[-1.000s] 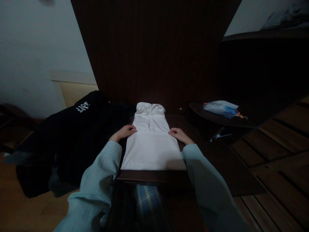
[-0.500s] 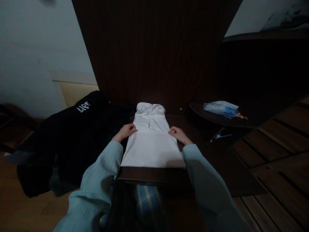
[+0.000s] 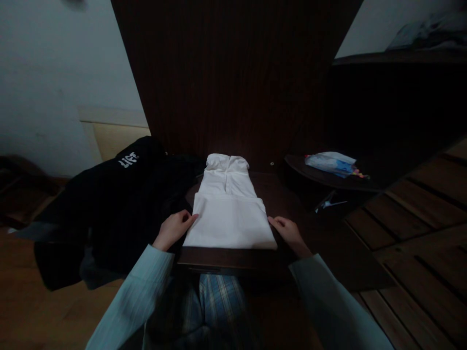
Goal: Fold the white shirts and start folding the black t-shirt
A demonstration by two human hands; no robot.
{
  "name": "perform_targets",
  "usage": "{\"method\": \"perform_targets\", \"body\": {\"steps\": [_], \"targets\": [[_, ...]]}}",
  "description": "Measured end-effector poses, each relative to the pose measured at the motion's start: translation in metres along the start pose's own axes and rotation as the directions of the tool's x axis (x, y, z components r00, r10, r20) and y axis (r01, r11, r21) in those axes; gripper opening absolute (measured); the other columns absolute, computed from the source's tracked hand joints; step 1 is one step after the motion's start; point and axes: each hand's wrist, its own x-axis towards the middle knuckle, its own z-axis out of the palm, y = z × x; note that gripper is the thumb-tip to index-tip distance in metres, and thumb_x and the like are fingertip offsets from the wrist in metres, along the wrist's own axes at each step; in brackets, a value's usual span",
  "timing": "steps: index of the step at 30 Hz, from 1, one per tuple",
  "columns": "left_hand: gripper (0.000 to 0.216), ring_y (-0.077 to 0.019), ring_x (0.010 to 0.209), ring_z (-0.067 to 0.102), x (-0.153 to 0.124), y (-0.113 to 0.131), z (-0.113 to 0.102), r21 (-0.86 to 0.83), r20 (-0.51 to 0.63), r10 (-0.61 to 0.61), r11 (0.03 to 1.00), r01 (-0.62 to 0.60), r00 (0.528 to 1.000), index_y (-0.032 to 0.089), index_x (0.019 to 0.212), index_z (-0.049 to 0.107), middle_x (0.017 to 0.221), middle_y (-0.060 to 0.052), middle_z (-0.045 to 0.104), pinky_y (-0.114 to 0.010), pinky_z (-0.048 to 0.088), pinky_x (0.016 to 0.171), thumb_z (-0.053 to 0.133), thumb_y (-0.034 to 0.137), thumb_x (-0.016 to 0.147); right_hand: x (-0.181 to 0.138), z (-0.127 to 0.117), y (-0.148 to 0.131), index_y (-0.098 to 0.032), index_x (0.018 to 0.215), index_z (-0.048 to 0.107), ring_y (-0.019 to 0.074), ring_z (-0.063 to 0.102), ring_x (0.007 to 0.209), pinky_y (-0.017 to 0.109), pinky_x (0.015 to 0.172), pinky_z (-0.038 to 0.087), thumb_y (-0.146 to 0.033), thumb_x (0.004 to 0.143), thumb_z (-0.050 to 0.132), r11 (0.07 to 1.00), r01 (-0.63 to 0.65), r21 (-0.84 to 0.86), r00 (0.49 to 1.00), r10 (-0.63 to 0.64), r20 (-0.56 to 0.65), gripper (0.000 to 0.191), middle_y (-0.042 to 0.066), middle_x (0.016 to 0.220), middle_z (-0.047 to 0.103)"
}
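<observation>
A white folded garment (image 3: 233, 221) lies on a dark wooden surface (image 3: 226, 257). Its near part is turned back into a flat panel, while the far part is narrower, with a centre seam and a bunched end. At the garment's left edge is my left hand (image 3: 174, 229), its thumb reaching to the cloth and its fingers loosely bent, open. My right hand (image 3: 290, 234) is beside the right edge, fingertips close to the cloth and apart from each other. Whether those fingertips touch the fabric is hard to tell in the dim light.
Black clothing (image 3: 109, 199) with white lettering is heaped on the left. On the right, a rounded shelf (image 3: 302, 170) carries a clear and blue plastic packet (image 3: 332, 163). A dark wooden panel (image 3: 233, 82) rises behind the garment. Slatted wood (image 3: 412, 209) shows at far right.
Both hands have let go of the folded panel's far edge and moved outward and toward me along its sides. The panel now lies flat.
</observation>
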Motion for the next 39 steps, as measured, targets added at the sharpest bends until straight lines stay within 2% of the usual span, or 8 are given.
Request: {"method": "perform_targets", "body": {"steps": [5,14,16,21,27,32,34,39], "targets": [[0.031,-0.0161,0.060,0.054,-0.004,0.007,0.010,-0.122,-0.077,-0.041,0.992,0.032,0.996,0.021,0.065,0.053,0.062,0.000,0.058,-0.023,0.030,0.050,0.042,0.046,0.078,-0.015,0.006,-0.008,-0.020,0.053,0.056,0.0171,0.051,0.057,0.027,0.054,0.037,-0.055,0.066,0.048,0.999,0.007,0.043,1.000,-0.006,-0.027,0.038,0.003,0.056,0.056],[0.024,-0.0187,0.070,0.057,0.003,-0.002,0.018,-0.163,-0.170,-0.078,0.985,0.050,0.982,0.021,0.069,0.050,0.070,-0.004,0.061,-0.024,0.036,0.057,0.037,0.038,0.081,-0.016,0.003,-0.010,-0.021,0.052,0.053,0.0165,0.048,0.056,0.027,0.052,0.036,-0.051,0.067,0.048,0.999,0.020,0.032,1.000,-0.019,-0.021,0.034,0.003,0.054,0.054],[0.027,-0.0194,0.072,0.058,0.002,0.000,0.017,-0.154,-0.157,-0.094,0.986,0.070,0.983,0.021,0.070,0.051,0.072,-0.005,0.062,-0.025,0.036,0.057,0.035,0.039,0.082,-0.017,0.003,-0.010,-0.021,0.053,0.053,0.0166,0.048,0.056,0.027,0.052,0.035,-0.051,0.068,0.048,1.000,0.020,0.023,1.000,-0.020,-0.016,0.034,0.003,0.055,0.054],[0.036,-0.0194,0.068,0.058,0.001,0.003,0.010,-0.119,-0.024,-0.070,0.991,0.067,0.997,0.020,0.066,0.054,0.070,-0.006,0.063,-0.025,0.035,0.055,0.032,0.045,0.082,-0.017,0.006,-0.008,-0.022,0.048,0.049,0.0168,0.049,0.058,0.028,0.056,0.036,-0.055,0.072,0.042,0.997,0.080,-0.024,0.996,-0.080,-0.029,0.042,0.003,0.054,0.053],[0.031,-0.0183,0.073,0.057,0.009,-0.005,0.012,-0.158,-0.101,-0.097,0.984,0.080,0.990,0.018,0.068,0.052,0.074,-0.007,0.062,-0.025,0.037,0.060,0.032,0.038,0.081,-0.016,0.007,-0.008,-0.022,0.046,0.044,0.0162,0.047,0.057,0.028,0.055,0.034,-0.060,0.074,0.038,0.994,0.091,-0.062,0.995,-0.093,-0.042,0.047,0.003,0.052,0.050],[0.041,-0.0172,0.060,0.054,-0.003,-0.004,0.008,-0.199,0.007,-0.042,0.979,0.043,0.999,0.018,0.062,0.053,0.061,-0.003,0.058,-0.025,0.034,0.051,0.034,0.049,0.079,-0.027,0.004,-0.012,-0.022,0.047,0.047,0.0163,0.046,0.059,0.029,0.060,0.035,-0.058,0.077,0.036,0.994,0.097,-0.054,0.995,-0.097,-0.005,0.048,0.002,0.053,0.050],[0.041,-0.0168,0.059,0.054,-0.010,0.000,0.006,-0.168,0.035,-0.037,0.985,0.042,0.999,0.018,0.061,0.053,0.059,-0.002,0.057,-0.025,0.032,0.051,0.033,0.049,0.079,-0.033,0.002,-0.012,-0.021,0.048,0.049,0.0166,0.047,0.062,0.030,0.062,0.035,-0.057,0.078,0.038,0.994,0.099,-0.048,0.995,-0.098,0.017,0.047,0.002,0.056,0.052],[0.030,-0.0182,0.066,0.057,-0.015,0.006,0.007,-0.015,-0.056,-0.123,0.992,0.122,0.991,0.019,0.068,0.052,0.068,-0.004,0.061,-0.024,0.031,0.051,0.039,0.043,0.080,-0.041,0.000,-0.012,-0.021,0.050,0.050,0.0170,0.047,0.064,0.030,0.062,0.035,-0.060,0.076,0.040,0.996,0.078,-0.034,0.997,-0.078,0.010,0.047,0.002,0.058,0.053]]}}
